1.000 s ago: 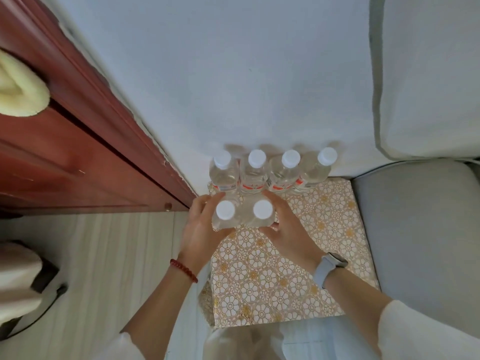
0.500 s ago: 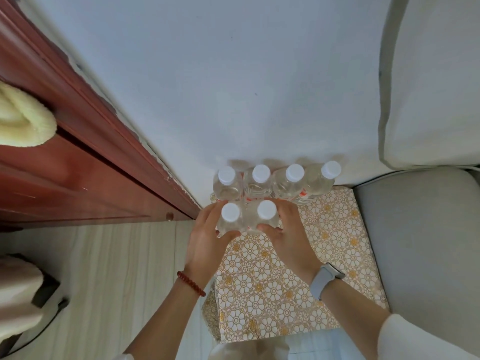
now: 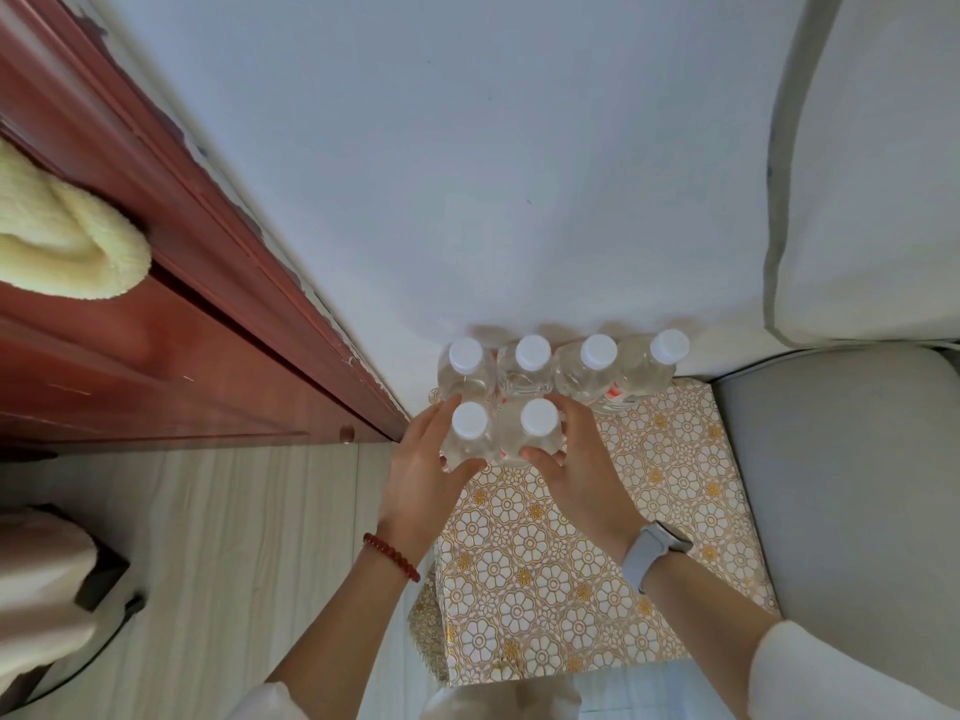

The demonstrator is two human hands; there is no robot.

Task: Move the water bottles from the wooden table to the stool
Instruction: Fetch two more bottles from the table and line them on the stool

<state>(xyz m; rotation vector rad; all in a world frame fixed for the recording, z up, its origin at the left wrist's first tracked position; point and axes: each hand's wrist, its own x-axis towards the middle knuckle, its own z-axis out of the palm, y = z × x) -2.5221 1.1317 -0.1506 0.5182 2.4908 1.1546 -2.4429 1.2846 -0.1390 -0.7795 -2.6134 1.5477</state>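
Head view: left hand (image 3: 415, 491) grips left front bottle (image 3: 466, 433); right hand (image 3: 582, 470) grips right front bottle (image 3: 535, 433). Both bottles stand on stool (image 3: 597, 563), four bottles (image 3: 566, 368) just beyond the fingers.

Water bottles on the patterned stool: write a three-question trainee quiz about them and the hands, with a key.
1. True or false: the back row of bottles against the wall holds four white-capped bottles.
2. Multiple choice: the left hand has its grip on
A. the front left bottle
B. a towel
C. nothing
3. Fill in: the right hand holds the front right bottle, and that wrist wears a ____.

Key: 1 true; 2 A; 3 watch. Both front bottles stand upright over the stool.
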